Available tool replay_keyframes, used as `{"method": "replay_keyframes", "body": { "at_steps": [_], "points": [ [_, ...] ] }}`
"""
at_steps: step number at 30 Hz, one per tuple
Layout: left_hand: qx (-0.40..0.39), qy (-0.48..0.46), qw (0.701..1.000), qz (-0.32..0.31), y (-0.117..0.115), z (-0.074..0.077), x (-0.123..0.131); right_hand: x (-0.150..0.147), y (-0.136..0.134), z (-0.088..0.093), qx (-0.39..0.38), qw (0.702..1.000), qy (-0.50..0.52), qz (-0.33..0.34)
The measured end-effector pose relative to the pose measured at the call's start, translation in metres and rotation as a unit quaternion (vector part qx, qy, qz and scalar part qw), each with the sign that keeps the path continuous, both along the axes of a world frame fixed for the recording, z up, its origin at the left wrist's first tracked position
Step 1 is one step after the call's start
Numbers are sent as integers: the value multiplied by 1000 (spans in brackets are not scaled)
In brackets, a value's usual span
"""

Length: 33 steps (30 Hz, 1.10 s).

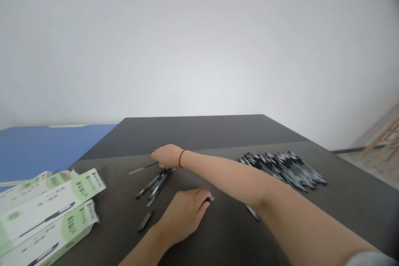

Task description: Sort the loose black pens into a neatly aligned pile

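Note:
My right hand (168, 156), with a red string at the wrist, reaches across to the left side of the table. Its fingers are closed at the dark end of a thin pen refill (141, 170), whose pale end points left. Just below that hand lies a small bunch of pens or pen barrels (160, 185). Closer to me, my left hand (188, 210) is closed round a small black pen part (208, 199) with a clear tip sticking out; the rest is hidden. Short dark pen caps (145, 221) lie left of my left hand.
Many black-and-clear pens (283, 169) lie in a heap on the right of the dark table (199, 133). A single pen (252, 213) shows partly beneath my right forearm. White-and-green pen boxes (52, 203) overlap at the left. A blue surface (56, 145) lies beyond them.

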<state>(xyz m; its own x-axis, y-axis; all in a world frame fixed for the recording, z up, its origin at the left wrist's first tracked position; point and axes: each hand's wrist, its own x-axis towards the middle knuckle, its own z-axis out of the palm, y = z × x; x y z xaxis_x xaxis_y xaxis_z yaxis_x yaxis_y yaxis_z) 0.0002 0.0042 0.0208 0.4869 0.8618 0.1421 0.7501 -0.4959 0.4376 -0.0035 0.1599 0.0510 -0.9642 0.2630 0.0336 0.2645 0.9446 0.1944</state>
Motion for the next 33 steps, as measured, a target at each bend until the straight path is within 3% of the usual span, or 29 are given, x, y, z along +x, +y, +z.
{"method": "replay_keyframes", "body": {
  "at_steps": [3, 6, 10, 13, 16, 20, 33],
  "points": [
    [28, -41, 998, 29, 3, -2, -4, 44, -15, 21, -27, 993, 101, -63],
    [47, -91, 993, 60, 8, -5, -6, 117, -37, 35, -62, 979, 169, -96],
    [54, -139, 985, 87, 11, -12, -5, 216, -68, 35, -109, 966, 172, -157],
    [61, -155, 982, 93, 11, -13, -4, 257, -84, 28, -106, 962, 150, -203],
    [60, -149, 984, 82, 10, -9, -3, 266, -95, 24, -59, 969, 119, -209],
    [55, -131, 987, 75, 9, -4, -5, 257, -99, 23, 0, 979, 83, -187],
    [64, -99, 991, 67, 10, -6, -8, 248, -95, 19, 39, 981, 52, -182]
  ]
}}
